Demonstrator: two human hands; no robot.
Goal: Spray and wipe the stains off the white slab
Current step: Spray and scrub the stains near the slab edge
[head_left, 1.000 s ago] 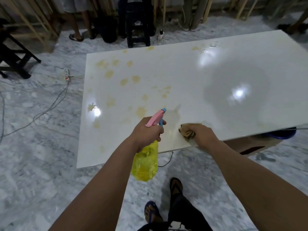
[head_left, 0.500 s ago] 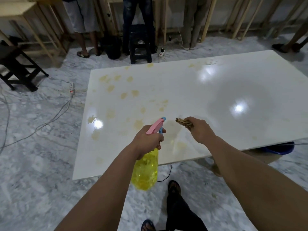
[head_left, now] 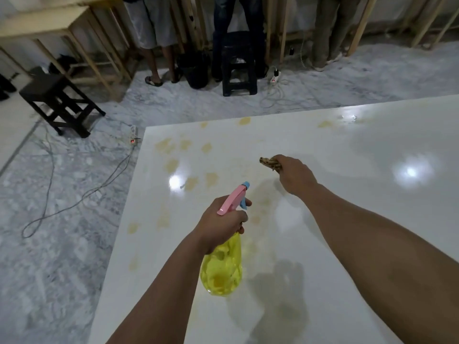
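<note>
The white slab (head_left: 347, 219) fills the lower right of our view, glossy, with yellowish stains (head_left: 171, 165) scattered over its left part and along its far edge. Our left hand (head_left: 218, 227) holds the yellow spray bottle (head_left: 222, 266) above the slab, fingers curled round its neck and trigger, pink nozzle pointing toward the stains, while our right hand (head_left: 294, 176) hangs further out, fingers closed tight on a bunched brown rag (head_left: 269, 163). Beyond the slab we see the grey marble floor (head_left: 62, 244), a cable (head_left: 74, 204), 2 dark stools (head_left: 58, 103) and 3 people's legs (head_left: 154, 45).
</note>
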